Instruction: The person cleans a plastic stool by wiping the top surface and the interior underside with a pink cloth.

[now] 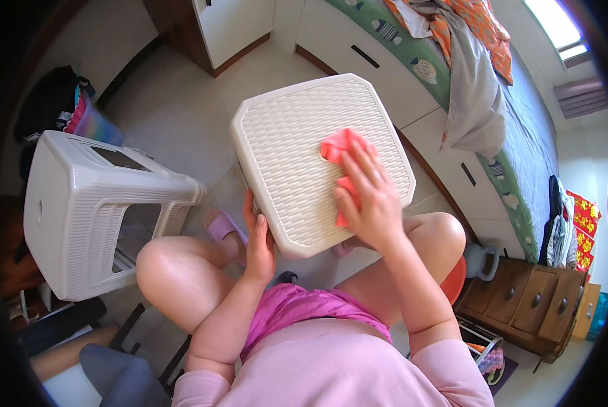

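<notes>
A cream plastic stool (294, 147) with a woven-pattern seat and cut corners stands or is held before me, its seat facing up towards the camera. My left hand (259, 244) grips the seat's near left edge, its thumb along the rim and the other fingers partly hidden beneath. On the right part of the seat, my right hand (367, 196) presses a pink cloth (342, 142) flat, over part of the small round hole near the middle. The stool's legs are mostly hidden under the seat.
A second white plastic stool (95, 203) is at the left, with a rainbow-coloured bag (98, 124) behind it. A bed with drawers (365, 56) runs along the right. At the lower right are a wooden cabinet (523, 300) and a red basin (454, 280).
</notes>
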A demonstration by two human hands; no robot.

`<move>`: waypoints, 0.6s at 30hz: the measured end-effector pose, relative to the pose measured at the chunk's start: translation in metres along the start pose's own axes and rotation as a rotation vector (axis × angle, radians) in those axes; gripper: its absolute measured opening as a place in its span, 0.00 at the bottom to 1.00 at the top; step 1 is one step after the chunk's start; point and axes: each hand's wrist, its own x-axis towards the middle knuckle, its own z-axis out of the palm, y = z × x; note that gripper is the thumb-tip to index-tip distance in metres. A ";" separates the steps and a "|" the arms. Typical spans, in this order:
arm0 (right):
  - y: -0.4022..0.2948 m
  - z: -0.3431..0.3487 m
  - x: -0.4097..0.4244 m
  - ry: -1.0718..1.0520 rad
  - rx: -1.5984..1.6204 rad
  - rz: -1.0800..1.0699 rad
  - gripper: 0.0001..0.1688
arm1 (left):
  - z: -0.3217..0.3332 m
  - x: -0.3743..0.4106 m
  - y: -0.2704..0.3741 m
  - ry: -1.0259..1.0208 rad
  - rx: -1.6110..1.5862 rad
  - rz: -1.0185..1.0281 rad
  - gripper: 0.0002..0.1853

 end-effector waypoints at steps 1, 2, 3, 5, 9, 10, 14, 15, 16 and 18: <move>-0.009 0.006 0.003 -0.026 0.007 -0.051 0.32 | 0.000 0.001 0.000 -0.002 0.007 0.013 0.34; -0.023 0.010 0.005 -0.055 0.055 -0.089 0.33 | 0.000 0.001 0.000 -0.005 0.014 0.026 0.34; -0.040 0.012 0.007 -0.082 0.102 -0.129 0.33 | 0.001 0.001 0.001 -0.008 0.020 0.034 0.34; -0.066 0.025 0.006 -0.134 0.173 -0.182 0.34 | 0.002 0.000 0.000 -0.020 0.032 0.052 0.34; -0.100 0.044 0.003 -0.083 0.263 -0.299 0.31 | -0.030 -0.011 -0.035 -0.001 -0.066 0.023 0.35; -0.103 0.050 -0.001 -0.071 0.295 -0.327 0.31 | -0.036 -0.008 -0.041 -0.003 -0.100 0.023 0.35; -0.116 0.053 -0.007 -0.137 0.479 -0.347 0.28 | -0.047 0.001 -0.040 -0.151 -0.407 0.026 0.33; -0.119 0.047 -0.006 -0.186 0.540 -0.320 0.28 | -0.045 0.002 -0.034 -0.234 -0.516 0.041 0.33; -0.117 0.043 -0.004 -0.122 0.589 -0.302 0.27 | -0.043 0.005 -0.028 -0.344 -0.628 0.048 0.33; -0.099 0.024 0.001 0.005 0.682 -0.266 0.24 | -0.036 0.006 -0.015 -0.371 -0.675 0.034 0.32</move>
